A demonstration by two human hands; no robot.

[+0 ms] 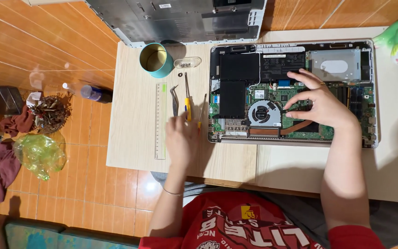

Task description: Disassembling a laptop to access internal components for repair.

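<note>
Pale wood-grain worktop [134, 147] carries my work. Near its middle, my left hand [182, 138] lies with fingers loosely curled on a yellow-handled screwdriver [187, 99], gripping nothing I can see. Toward the right edge, my right hand [321, 103] spreads open, fingertips [287, 115] touching the opened silver laptop's green circuit board [272, 94].

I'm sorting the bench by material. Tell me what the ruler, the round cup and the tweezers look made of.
The ruler looks like clear, green-tinted plastic: the table's pale wood grain shows through it. The round cup seems a metal tin, teal outside with a dull golden lining. The tweezers look like bare grey steel, thin and slightly shiny. They lie just beyond the left hand.
</note>
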